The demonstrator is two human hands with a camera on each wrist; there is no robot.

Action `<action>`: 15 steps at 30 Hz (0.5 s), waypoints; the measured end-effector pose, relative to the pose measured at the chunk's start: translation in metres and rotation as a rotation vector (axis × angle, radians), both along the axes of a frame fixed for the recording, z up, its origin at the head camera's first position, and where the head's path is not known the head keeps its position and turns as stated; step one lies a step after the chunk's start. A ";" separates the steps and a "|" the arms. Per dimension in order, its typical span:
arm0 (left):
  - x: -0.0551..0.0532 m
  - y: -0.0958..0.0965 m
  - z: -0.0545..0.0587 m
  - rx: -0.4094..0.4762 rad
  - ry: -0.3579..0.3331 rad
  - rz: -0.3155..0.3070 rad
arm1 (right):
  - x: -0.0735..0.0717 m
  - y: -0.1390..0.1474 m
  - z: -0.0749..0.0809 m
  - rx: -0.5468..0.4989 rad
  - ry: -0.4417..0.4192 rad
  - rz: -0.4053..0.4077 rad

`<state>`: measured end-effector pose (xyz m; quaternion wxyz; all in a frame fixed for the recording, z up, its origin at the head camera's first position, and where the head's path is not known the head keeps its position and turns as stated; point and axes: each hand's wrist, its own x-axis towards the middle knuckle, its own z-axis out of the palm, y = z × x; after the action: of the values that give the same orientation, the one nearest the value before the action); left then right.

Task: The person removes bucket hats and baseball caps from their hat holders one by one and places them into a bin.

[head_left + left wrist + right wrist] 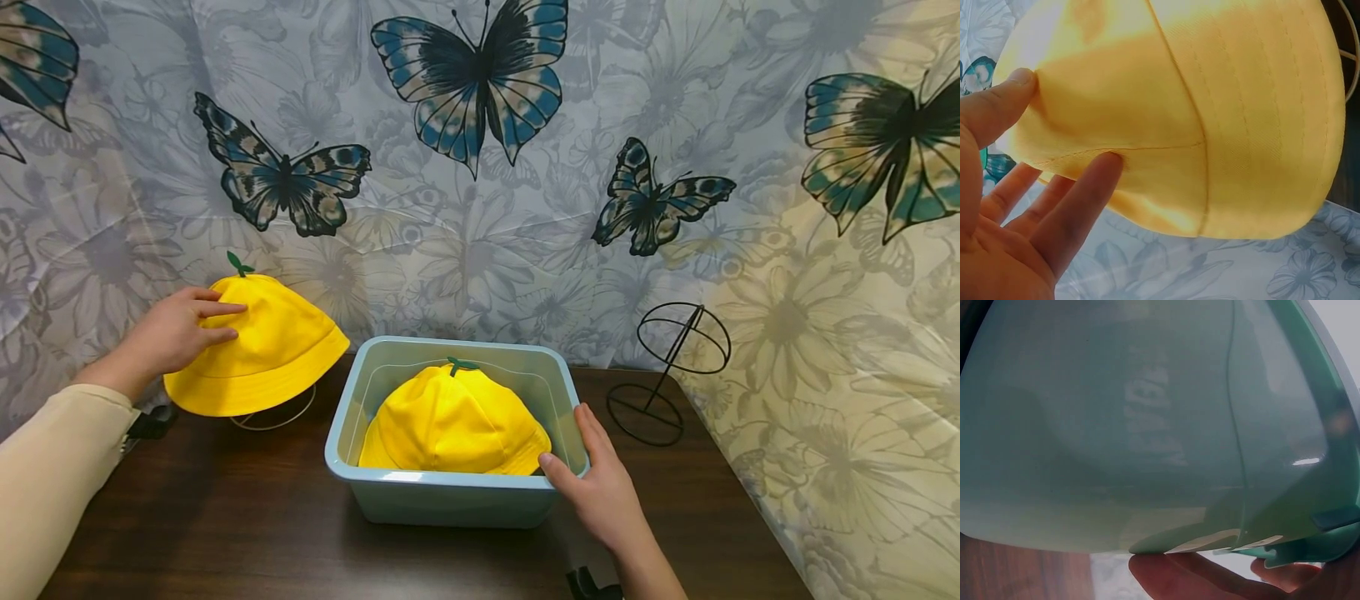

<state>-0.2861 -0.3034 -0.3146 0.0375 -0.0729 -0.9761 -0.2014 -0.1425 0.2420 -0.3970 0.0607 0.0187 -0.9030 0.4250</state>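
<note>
A yellow bucket hat (270, 333) with a green sprout on top sits tilted over a thin wire stand (258, 429) at the left. My left hand (174, 330) touches the side of its crown, thumb and fingers spread and mostly straight in the left wrist view. In the middle, a pale blue-green plastic tub (450, 500) contains another yellow hat (453, 421), also topped with a sprout. My right hand (600, 487) grips the tub's right rim, thumb over the edge and fingers along the outer wall.
A black wire hat stand (672, 358) with a round top and ring base stands at the right of the dark wooden table (247, 517). Behind the table hangs a butterfly-patterned cloth (465, 275), which continues along the right side.
</note>
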 end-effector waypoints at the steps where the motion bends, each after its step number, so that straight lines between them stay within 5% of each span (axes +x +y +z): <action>1: 0.000 0.000 0.000 -0.003 0.000 0.001 | 0.000 0.000 0.000 0.001 0.000 -0.001; 15: -0.002 0.000 -0.005 -0.007 0.029 0.009 | 0.000 0.000 0.001 -0.005 0.000 0.000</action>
<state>-0.2878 -0.3030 -0.3201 0.0522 -0.0716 -0.9765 -0.1966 -0.1422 0.2417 -0.3963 0.0609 0.0183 -0.9019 0.4273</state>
